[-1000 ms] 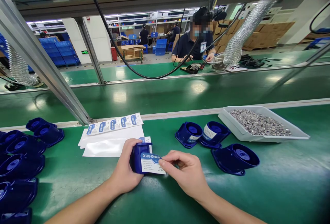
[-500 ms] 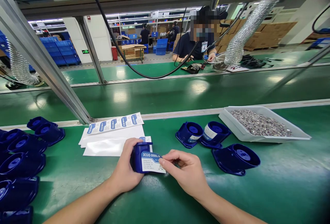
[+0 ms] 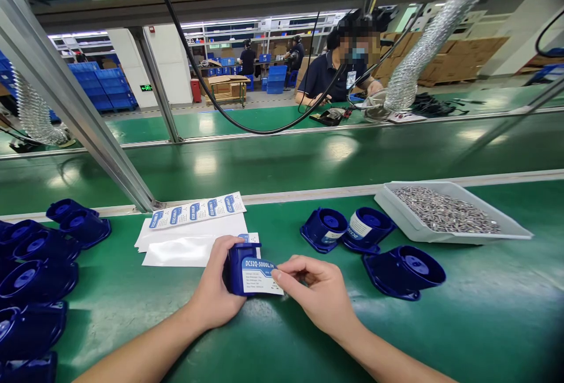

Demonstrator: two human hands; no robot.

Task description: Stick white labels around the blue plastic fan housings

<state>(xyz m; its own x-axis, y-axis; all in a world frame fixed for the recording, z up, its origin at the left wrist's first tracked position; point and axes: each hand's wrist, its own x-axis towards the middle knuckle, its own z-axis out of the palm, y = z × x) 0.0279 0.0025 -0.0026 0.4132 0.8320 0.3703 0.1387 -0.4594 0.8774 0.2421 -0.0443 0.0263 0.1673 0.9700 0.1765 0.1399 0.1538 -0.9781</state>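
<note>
Looking out through the head camera, I find the left hand [image 3: 218, 290] at lower centre, wrapped firmly around a glossy dark-blue plastic housing [image 3: 235, 271]. Just right of it, the right hand [image 3: 318, 290] pinches, thumb against forefinger, the right end of a blue-and-white printed label [image 3: 259, 280]. The label's left part lies over the housing's face; I cannot tell how much sticks. Flat white label sheets [image 3: 176, 254] lie left of centre, behind the left hand. Right of centre sit three other dark-blue plastic housings [image 3: 375, 235], near a pale plastic tray [image 3: 453, 237]. I judge that uneven pressing could crease the label or trap air, and a housing turning in the left grip could set it crooked.
</note>
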